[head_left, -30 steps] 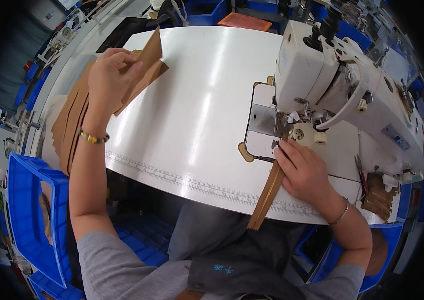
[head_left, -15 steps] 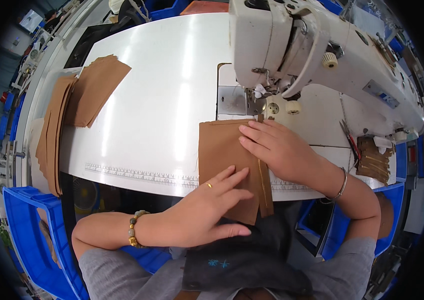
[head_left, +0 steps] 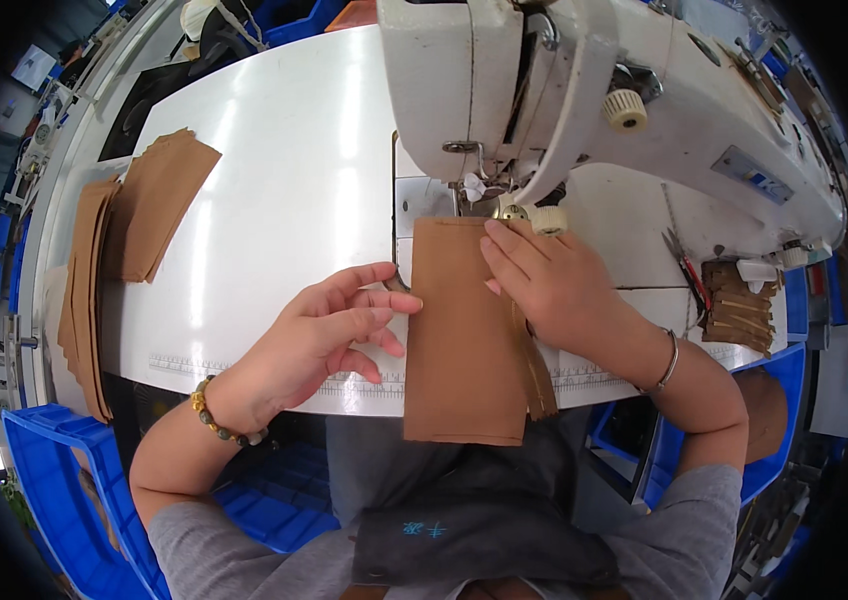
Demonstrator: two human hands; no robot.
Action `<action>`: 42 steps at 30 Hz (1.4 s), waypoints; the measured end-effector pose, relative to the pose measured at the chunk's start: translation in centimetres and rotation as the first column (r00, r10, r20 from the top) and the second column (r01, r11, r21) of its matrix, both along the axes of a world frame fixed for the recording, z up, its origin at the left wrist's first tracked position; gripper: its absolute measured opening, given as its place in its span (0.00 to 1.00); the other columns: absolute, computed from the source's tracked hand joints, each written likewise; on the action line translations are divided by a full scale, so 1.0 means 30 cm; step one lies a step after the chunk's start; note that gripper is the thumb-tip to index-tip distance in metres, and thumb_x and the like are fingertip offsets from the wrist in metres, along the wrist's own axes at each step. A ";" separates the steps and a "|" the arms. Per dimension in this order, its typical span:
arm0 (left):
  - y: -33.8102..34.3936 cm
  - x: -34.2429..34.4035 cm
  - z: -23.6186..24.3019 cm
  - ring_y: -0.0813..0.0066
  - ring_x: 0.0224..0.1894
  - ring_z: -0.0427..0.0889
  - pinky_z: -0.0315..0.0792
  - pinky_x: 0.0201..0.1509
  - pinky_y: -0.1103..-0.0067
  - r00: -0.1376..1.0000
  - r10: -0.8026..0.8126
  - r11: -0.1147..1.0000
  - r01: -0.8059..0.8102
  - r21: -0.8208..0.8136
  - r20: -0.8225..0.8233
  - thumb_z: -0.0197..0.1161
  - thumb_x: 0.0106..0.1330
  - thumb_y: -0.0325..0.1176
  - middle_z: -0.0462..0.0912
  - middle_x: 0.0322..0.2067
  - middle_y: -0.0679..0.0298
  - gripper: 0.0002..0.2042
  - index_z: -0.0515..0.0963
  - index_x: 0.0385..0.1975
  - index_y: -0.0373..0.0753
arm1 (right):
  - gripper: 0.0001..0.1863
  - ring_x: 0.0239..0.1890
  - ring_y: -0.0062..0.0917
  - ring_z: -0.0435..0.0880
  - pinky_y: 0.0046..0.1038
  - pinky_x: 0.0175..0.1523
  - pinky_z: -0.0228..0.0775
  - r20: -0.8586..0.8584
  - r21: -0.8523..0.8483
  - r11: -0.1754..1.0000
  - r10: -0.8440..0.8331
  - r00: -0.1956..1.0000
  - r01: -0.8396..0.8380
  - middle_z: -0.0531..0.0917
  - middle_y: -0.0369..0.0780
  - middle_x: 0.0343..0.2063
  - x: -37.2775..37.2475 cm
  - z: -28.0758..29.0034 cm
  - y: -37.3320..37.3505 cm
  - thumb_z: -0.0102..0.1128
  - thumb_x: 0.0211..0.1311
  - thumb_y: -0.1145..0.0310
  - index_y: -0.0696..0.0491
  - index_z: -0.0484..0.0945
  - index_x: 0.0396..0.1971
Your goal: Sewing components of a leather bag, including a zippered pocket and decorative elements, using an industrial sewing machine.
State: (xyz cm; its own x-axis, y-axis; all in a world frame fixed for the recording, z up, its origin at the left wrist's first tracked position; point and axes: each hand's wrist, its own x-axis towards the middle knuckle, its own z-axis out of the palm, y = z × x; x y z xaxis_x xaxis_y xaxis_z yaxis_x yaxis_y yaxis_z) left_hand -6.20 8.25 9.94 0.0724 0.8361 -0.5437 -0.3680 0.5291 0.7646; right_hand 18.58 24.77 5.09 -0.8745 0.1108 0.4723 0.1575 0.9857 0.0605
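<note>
A brown fabric piece (head_left: 459,360) lies upright before the presser foot of the white sewing machine (head_left: 446,85), its top edge at the needle area. Beneath its right side runs a brown zipper strip (head_left: 540,385). My right hand (head_left: 544,280) lies with extended fingers on the piece's upper right edge, fingertips just below the needle. My left hand (head_left: 339,330) is open at the piece's left edge, fingers loosely bent and apart, index and middle fingertips close to or touching that edge.
Stacks of brown pieces (head_left: 156,205) sit at the tabletop's left. Red-handled scissors (head_left: 699,285) and bundled brown strips (head_left: 734,310) lie at the right. Blue bins (head_left: 54,480) stand below the white table (head_left: 254,150) on both sides.
My left hand left the stack at the left, bringing a brown piece onto the zipper strip; since then the piece has moved up toward the needle, and my left hand has shifted left.
</note>
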 end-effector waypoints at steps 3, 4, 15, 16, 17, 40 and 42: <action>0.039 -0.045 0.018 0.77 0.40 0.86 0.81 0.29 0.84 0.988 -0.146 0.987 0.149 -0.056 0.054 0.61 0.77 0.31 0.84 0.51 0.59 0.28 0.63 0.73 0.30 | 0.22 0.48 0.32 0.84 0.38 0.62 0.75 0.061 0.025 0.999 -0.023 0.998 0.021 0.84 0.44 0.54 0.010 -0.007 0.022 0.69 0.61 0.63 0.59 0.82 0.53; 0.050 -0.051 0.022 0.77 0.40 0.86 0.81 0.29 0.84 0.988 -0.144 0.988 0.147 -0.053 0.054 0.61 0.77 0.31 0.84 0.51 0.59 0.28 0.63 0.73 0.30 | 0.22 0.48 0.32 0.84 0.39 0.62 0.75 0.041 -0.023 1.000 0.016 0.999 -0.015 0.84 0.44 0.55 0.005 -0.011 0.020 0.69 0.62 0.63 0.59 0.82 0.53; 0.145 -0.036 -0.017 0.79 0.42 0.84 0.77 0.37 0.85 0.988 0.077 0.983 -0.052 0.177 -0.137 0.61 0.76 0.31 0.78 0.65 0.53 0.27 0.64 0.71 0.29 | 0.22 0.45 0.35 0.85 0.40 0.59 0.76 0.082 -0.249 0.968 0.055 0.995 -0.033 0.82 0.48 0.59 -0.002 0.001 0.019 0.67 0.67 0.58 0.58 0.81 0.53; 0.142 -0.049 -0.013 0.81 0.38 0.83 0.77 0.36 0.86 0.993 -0.078 0.989 0.089 0.121 -0.090 0.61 0.77 0.31 0.83 0.58 0.55 0.26 0.64 0.70 0.28 | 0.22 0.48 0.36 0.85 0.40 0.59 0.76 0.102 -0.265 0.964 0.053 0.993 -0.024 0.82 0.48 0.60 -0.001 0.004 0.021 0.67 0.67 0.59 0.58 0.81 0.53; 0.139 -0.056 -0.013 0.83 0.33 0.82 0.76 0.34 0.86 0.971 -0.230 0.971 0.233 0.047 -0.058 0.60 0.77 0.32 0.87 0.51 0.58 0.26 0.64 0.68 0.26 | 0.22 0.50 0.37 0.85 0.40 0.59 0.76 0.123 -0.280 0.960 0.053 0.991 -0.017 0.82 0.48 0.60 -0.002 0.006 0.022 0.68 0.67 0.60 0.58 0.81 0.53; 0.102 0.104 -0.133 0.52 0.78 0.63 0.63 0.73 0.56 -0.132 0.374 0.613 0.778 0.138 -0.918 0.67 0.62 0.36 0.70 0.73 0.56 0.30 0.75 0.67 0.36 | 0.18 0.38 0.19 0.85 0.23 0.36 0.76 -0.110 0.111 0.989 0.112 0.988 -0.100 0.85 0.35 0.52 -0.017 0.022 0.032 0.68 0.54 0.68 0.53 0.85 0.47; 0.102 0.108 -0.128 0.52 0.78 0.63 0.62 0.74 0.56 -0.151 0.354 0.611 0.784 0.107 -0.923 0.67 0.63 0.37 0.70 0.73 0.56 0.31 0.74 0.68 0.37 | 0.17 0.36 0.19 0.84 0.22 0.34 0.75 -0.130 0.115 0.990 0.092 0.987 -0.077 0.85 0.35 0.51 -0.025 0.016 0.031 0.67 0.53 0.69 0.53 0.86 0.45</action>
State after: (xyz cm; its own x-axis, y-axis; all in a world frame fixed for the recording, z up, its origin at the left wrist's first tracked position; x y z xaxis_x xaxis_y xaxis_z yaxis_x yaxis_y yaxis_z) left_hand -2.96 11.31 6.09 0.3174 0.9215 0.2237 0.9306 -0.3480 0.1131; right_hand 17.84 25.68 5.58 -0.8059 -0.0202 0.5917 0.0876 0.9843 0.1529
